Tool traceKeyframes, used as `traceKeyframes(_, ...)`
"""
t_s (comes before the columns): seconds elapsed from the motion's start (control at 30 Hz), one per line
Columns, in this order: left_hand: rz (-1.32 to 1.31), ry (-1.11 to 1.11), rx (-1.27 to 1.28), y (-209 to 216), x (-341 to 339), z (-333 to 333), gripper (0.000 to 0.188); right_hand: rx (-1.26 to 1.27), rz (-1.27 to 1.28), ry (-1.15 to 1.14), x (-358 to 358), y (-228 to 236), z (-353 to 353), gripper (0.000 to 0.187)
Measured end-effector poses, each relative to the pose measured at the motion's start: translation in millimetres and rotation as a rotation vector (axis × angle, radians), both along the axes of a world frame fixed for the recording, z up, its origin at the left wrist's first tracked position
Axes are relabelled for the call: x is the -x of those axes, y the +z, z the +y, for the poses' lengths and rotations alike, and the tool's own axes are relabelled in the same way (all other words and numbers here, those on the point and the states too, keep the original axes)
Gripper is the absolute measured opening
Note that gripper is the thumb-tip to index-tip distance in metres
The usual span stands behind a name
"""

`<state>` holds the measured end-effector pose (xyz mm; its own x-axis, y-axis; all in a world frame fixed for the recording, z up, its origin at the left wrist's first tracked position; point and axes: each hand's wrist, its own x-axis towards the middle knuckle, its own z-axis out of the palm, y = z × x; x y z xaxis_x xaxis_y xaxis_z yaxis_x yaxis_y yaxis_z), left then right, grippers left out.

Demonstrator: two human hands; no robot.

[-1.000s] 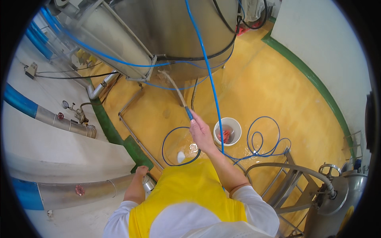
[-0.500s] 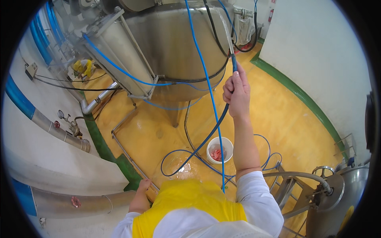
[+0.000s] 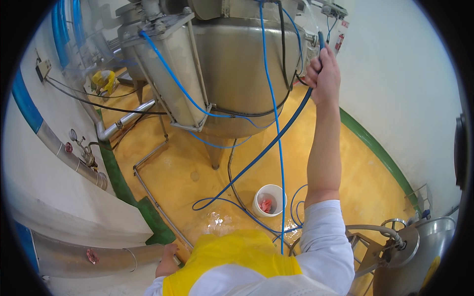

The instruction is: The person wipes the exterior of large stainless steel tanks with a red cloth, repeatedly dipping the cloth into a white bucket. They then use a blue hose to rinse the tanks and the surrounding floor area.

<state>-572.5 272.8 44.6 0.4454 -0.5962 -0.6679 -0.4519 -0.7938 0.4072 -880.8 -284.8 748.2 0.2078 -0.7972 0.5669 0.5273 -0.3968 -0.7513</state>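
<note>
My right hand (image 3: 323, 81) is raised at the end of my outstretched arm, its fingers closed around a thick blue hose (image 3: 294, 118). A clear stream of water (image 3: 311, 15) arcs from the hose's upper end, beside the large steel tank (image 3: 237, 64). From my grip the hose hangs down and loops across the floor. Low at my left side, my left hand (image 3: 169, 250) is close to the end of a wide metal-clad pipe (image 3: 113, 256); its fingers are too small and partly hidden to read.
A white bucket (image 3: 282, 204) with pinkish-red contents stands on the wet yellow floor (image 3: 187, 172). Thin blue tubes (image 3: 270, 89) hang before the tank. A framed cylinder (image 3: 177, 74) stands left of it, and a steel vessel (image 3: 419, 246) at right. Someone in yellow (image 3: 104, 81) is far left.
My right hand has moved up and to the right with the hose, and its stream now lies farther right. The view has shifted, so the tank and bucket appear lower.
</note>
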Motion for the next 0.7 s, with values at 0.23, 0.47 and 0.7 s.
traceKeyframes(0.23,0.188,0.596,-0.009,45,27,-31,0.021,0.106,0.178,0.058,-52,53,8,0.035)
traceKeyframes(0.47,0.117,0.285,-0.033,61,15,-21,0.026,0.032,0.158,0.001,-47,86,-29,0.023)
traceKeyframes(0.7,0.171,0.483,-0.006,60,17,-23,0.029,0.022,0.136,-0.172,-5,108,-67,0.016)
